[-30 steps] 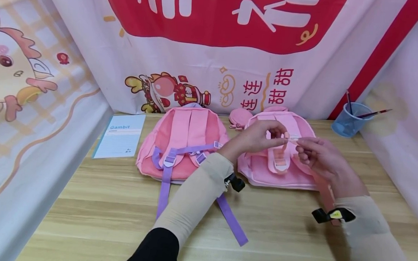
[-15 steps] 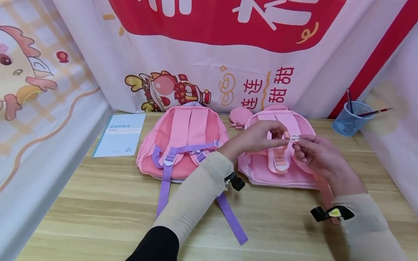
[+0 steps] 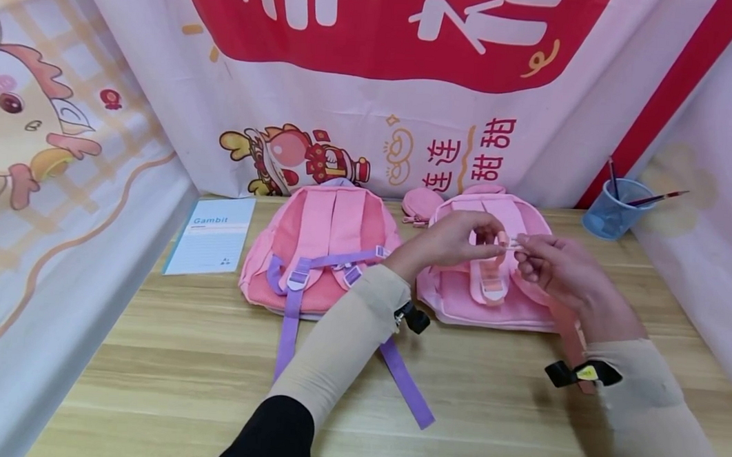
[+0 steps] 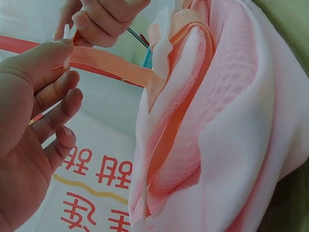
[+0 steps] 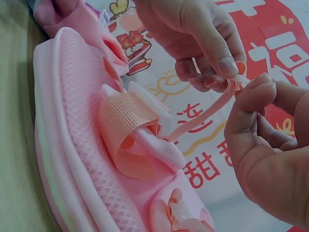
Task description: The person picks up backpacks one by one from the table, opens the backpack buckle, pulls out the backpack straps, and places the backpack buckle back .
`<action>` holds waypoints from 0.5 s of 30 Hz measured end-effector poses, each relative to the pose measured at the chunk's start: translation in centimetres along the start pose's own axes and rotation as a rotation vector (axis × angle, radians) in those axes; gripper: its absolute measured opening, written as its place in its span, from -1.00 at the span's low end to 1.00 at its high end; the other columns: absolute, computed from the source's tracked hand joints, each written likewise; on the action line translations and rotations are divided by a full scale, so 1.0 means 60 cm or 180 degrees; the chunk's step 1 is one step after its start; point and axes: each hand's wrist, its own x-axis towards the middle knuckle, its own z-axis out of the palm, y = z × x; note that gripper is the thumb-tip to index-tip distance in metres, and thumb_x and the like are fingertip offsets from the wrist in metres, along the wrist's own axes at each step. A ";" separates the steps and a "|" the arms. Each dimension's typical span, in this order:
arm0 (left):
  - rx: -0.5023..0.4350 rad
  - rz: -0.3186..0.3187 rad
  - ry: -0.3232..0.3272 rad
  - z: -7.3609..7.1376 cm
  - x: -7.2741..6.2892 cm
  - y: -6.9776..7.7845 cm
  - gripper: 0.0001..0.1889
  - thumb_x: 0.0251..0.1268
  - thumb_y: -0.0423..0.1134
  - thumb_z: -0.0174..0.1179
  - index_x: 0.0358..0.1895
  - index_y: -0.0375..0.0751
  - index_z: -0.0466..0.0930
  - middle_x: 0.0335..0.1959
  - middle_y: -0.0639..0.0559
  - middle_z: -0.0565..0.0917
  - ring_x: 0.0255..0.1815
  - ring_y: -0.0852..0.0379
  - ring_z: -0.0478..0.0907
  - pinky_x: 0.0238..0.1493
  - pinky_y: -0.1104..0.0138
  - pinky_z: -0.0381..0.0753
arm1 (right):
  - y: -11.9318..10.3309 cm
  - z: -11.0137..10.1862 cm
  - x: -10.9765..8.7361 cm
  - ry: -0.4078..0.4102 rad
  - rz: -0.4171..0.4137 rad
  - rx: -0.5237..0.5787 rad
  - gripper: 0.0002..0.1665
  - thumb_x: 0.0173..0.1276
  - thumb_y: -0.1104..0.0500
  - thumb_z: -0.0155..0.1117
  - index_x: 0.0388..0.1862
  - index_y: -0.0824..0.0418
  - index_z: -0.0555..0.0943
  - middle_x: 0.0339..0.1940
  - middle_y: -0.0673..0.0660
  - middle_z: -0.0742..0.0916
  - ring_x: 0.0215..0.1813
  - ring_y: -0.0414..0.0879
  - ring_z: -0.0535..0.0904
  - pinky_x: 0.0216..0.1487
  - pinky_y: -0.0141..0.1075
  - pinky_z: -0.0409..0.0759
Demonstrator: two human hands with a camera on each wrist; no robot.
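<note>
A pink backpack (image 3: 461, 309) lies on the table with its shoulder straps up. Above it my left hand (image 3: 452, 240) pinches an orange webbing strap (image 4: 108, 63) near its end between thumb and fingers. From the right, my right hand (image 3: 563, 266) pinches a small white plastic buckle (image 3: 513, 244) at that strap end, fingertips nearly meeting the left ones. The buckle is partly hidden by fingers in both wrist views. A white strap adjuster (image 5: 150, 102) with wider orange webbing (image 5: 125, 118) sits on the shoulder strap in the right wrist view.
Left of it lies another pink backpack (image 3: 323, 219) with purple straps (image 3: 288, 335) trailing on the wooden table (image 3: 178, 384). A round pink pouch (image 3: 422, 204) sits between the packs. Further out are a notebook (image 3: 210, 237) and a blue pen cup (image 3: 611, 217).
The right fingers shift slightly at the white buckle, which shows more plainly half a second ago than now. The left hand and both backpacks stay put.
</note>
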 end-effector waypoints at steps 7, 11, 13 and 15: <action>-0.0147 -0.0088 0.0021 0.011 0.005 -0.006 -0.72 0.48 -0.12 0.44 0.11 -0.11 0.68 -0.17 0.09 0.70 -0.15 0.26 0.58 -0.09 0.49 0.57 | -0.006 0.000 0.000 0.0102 -0.0088 -0.0273 -0.79 0.66 -0.01 0.29 -0.09 0.01 0.80 -0.35 -0.02 0.74 -0.37 -0.15 0.57 -0.27 -0.42 0.69; -0.0075 -0.0151 -0.0022 0.020 0.007 -0.012 -0.78 0.49 -0.11 0.44 0.00 -0.09 0.67 -0.25 0.08 0.67 -0.23 0.24 0.55 -0.13 0.49 0.55 | -0.005 0.001 -0.002 0.0105 -0.0119 -0.0286 -0.80 0.65 0.00 0.29 -0.10 0.01 0.81 -0.36 -0.02 0.74 -0.39 -0.15 0.57 -0.28 -0.42 0.70; -0.0023 -0.0135 -0.0015 0.024 0.008 -0.013 -0.82 0.50 -0.11 0.43 -0.07 -0.08 0.67 -0.28 0.09 0.68 -0.25 0.23 0.56 -0.14 0.49 0.54 | -0.005 0.002 -0.002 0.0112 -0.0122 -0.0272 -0.80 0.65 0.00 0.30 -0.11 0.00 0.82 -0.36 -0.02 0.74 -0.40 -0.15 0.57 -0.29 -0.42 0.69; 0.0022 -0.0087 -0.0006 0.027 0.009 -0.014 -0.85 0.50 -0.12 0.42 -0.12 -0.08 0.66 -0.30 0.09 0.69 -0.27 0.24 0.57 -0.14 0.50 0.54 | -0.005 0.002 -0.002 0.0115 -0.0127 -0.0257 -0.78 0.65 0.00 0.29 -0.12 0.00 0.82 -0.37 -0.02 0.74 -0.41 -0.15 0.56 -0.30 -0.43 0.68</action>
